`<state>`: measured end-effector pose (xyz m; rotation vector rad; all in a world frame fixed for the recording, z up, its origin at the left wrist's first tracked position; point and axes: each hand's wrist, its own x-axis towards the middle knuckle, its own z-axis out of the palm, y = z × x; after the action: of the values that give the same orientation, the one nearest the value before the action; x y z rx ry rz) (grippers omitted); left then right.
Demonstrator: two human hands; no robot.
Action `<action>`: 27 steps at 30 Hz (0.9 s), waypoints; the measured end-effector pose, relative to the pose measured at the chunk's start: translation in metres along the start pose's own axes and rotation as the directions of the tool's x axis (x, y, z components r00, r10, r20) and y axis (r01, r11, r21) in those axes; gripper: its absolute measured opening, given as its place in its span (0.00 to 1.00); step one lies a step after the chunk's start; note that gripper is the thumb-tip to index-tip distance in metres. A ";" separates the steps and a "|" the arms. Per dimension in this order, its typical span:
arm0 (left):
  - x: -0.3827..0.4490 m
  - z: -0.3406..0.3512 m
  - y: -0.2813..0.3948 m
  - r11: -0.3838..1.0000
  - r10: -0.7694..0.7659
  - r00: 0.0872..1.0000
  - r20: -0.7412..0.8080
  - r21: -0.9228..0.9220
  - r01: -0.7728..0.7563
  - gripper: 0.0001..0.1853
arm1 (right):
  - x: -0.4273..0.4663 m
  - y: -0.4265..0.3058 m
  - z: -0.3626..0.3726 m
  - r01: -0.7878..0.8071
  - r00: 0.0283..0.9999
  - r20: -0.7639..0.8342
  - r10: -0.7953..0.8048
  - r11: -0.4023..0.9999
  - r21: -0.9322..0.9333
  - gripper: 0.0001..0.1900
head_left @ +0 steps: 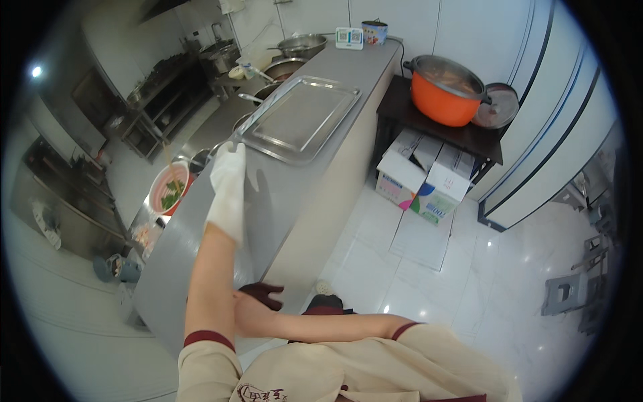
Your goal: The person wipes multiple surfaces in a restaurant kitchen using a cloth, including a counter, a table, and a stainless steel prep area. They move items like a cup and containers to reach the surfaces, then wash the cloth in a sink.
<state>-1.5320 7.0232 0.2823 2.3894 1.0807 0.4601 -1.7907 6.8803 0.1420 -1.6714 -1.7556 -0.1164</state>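
Observation:
My left hand (229, 173) wears a white glove and reaches forward over the grey counter (271, 216). Its fingertips are at the near left corner of a rectangular stainless steel tray (301, 113); whether they grip the rim is unclear. The tray lies across the counter, its left side by the pots. My right forearm crosses low in front of my body, and the right hand (249, 307) is partly hidden behind my left forearm. Beside it shows a dark maroon item (266, 294), perhaps a glove or cloth.
Left of the counter are metal pans (286, 68) and a bowl of green leaves (171, 188) with a stick in it. An orange pot (444, 95) stands on a dark side table (437, 125), above cardboard boxes (427, 176). Grey stools (567, 294) stand at the far right.

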 end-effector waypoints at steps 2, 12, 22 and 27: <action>0.014 0.018 0.035 0.997 -0.076 0.996 -0.050 -0.015 0.075 0.33 | -0.003 0.049 -0.052 -0.138 0.990 0.025 0.141 0.984 -0.117 0.19; 0.132 0.098 0.085 0.986 -0.139 0.990 -0.003 -0.090 0.138 0.38 | -0.061 0.286 -0.254 -0.475 0.880 -0.097 0.465 0.860 -0.188 0.34; 0.187 -0.008 0.058 0.445 0.046 0.997 0.065 -0.895 0.037 0.31 | 0.033 0.264 -0.208 -0.145 0.924 0.344 0.169 0.985 -0.095 0.29; 0.081 -0.161 -0.035 0.417 0.047 0.980 -0.196 -0.887 -0.197 0.32 | 0.043 0.413 -0.277 -0.538 0.841 -0.207 0.500 0.812 -0.225 0.23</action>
<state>-1.5797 7.1507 0.4058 1.4249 0.4454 0.9875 -1.2980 6.8420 0.2123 -2.2360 -1.1580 -0.2260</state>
